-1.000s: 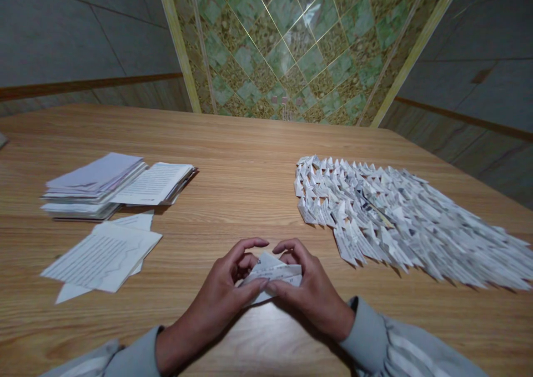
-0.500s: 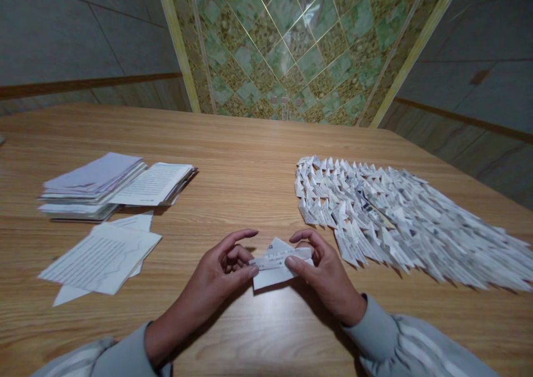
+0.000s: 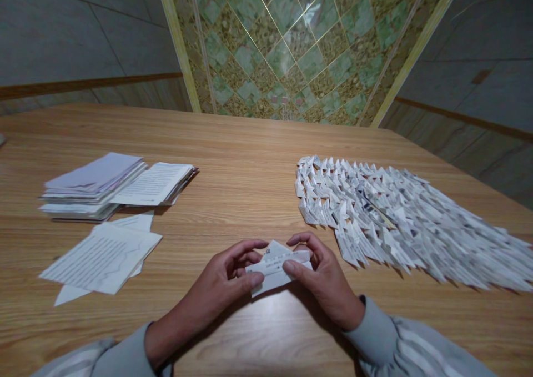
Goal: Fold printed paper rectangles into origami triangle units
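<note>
Your left hand (image 3: 227,280) and right hand (image 3: 325,280) both pinch the folded paper (image 3: 272,266) just above the desk (image 3: 250,188).

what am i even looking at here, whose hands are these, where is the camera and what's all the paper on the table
There is no machine here: the camera sits on a person's head and looks forward and down, so you see that person's own two bare hands in grey sleeves. The left hand and the right hand both pinch a small folded piece of printed white paper over a light wooden table. On the table's left lies a stack of printed white sheets, with a few loose printed sheets nearer the person. On the right lies a wide spread of many small folded white paper pieces, packed close together. Beyond the table is a green and gold tiled surface.
</note>
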`<state>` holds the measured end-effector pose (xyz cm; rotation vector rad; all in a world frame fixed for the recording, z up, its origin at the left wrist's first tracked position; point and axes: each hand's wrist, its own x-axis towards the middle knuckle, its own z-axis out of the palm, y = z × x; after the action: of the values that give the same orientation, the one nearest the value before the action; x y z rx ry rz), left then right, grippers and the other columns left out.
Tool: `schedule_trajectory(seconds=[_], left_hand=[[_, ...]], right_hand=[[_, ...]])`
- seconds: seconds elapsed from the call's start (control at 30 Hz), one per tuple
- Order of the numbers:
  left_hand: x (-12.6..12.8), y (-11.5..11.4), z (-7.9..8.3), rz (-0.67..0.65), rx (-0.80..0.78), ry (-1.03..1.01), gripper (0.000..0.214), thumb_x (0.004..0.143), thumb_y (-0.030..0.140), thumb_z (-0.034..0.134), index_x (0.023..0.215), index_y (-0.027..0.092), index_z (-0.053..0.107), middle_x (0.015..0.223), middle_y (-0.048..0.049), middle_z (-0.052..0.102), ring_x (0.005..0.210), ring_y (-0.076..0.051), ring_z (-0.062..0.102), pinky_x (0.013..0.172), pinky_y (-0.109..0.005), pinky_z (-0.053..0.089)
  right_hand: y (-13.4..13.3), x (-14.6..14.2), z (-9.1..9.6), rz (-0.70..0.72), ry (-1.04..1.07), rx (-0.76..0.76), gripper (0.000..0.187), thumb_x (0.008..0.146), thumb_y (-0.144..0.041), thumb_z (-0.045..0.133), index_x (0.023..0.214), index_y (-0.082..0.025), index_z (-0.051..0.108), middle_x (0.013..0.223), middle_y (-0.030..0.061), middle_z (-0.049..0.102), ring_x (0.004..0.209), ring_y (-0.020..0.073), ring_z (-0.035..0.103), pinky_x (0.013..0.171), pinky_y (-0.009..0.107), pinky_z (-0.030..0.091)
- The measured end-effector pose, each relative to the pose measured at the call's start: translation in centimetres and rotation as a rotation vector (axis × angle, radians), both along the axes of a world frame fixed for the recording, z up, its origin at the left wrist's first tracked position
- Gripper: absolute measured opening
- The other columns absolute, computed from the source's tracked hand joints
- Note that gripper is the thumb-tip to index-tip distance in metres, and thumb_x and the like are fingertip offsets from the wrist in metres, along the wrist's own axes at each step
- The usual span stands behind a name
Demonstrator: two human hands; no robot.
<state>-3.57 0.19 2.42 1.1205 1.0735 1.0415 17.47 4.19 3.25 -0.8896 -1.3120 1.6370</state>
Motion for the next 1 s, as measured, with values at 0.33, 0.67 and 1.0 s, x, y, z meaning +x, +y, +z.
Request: schedule_trajectory(seconds=[0.33,0.67,1.0], left_hand=[[0.0,-0.1,0.0,0.072,-0.010,0.008,0.048,0.070,0.022,0.082,0.116,0.020,0.070,0.080,0.0009,0.063,0.075,-0.016,0.060,0.065,-0.025,0.049],[0.1,0.0,0.4,0.097,-0.019,0.021,0.044,0.068,0.022,0.084,0.110,0.020,0.074,0.077,0.0017,0.066,0.072,-0.014,0.060,0.064,-0.022,0.050],[1.0,-0.1,0.3,0.255,-0.005,-0.004,0.037,0.069,0.027,0.083,0.102,0.017,0.072,0.076,-0.0011,0.072,0.071,-0.017,0.067,0.066,-0.025,0.053]], right_hand=[[0.3,0.1,-0.1,0.007,0.043,-0.084,0.044,0.077,-0.045,0.080,0.101,-0.022,0.052,0.068,-0.0032,0.067,0.060,0.0119,0.060,0.061,0.023,0.045],[0.2,0.2,-0.1,-0.002,0.064,-0.063,0.041,0.086,-0.049,0.071,0.112,-0.021,0.059,0.072,0.0004,0.070,0.064,0.0146,0.062,0.063,0.025,0.045],[-0.8,-0.3,0.0,0.212,0.187,-0.053,0.056,0.080,-0.060,0.073,0.121,-0.024,0.060,0.104,0.0046,0.067,0.099,0.0218,0.061,0.092,0.037,0.045]])
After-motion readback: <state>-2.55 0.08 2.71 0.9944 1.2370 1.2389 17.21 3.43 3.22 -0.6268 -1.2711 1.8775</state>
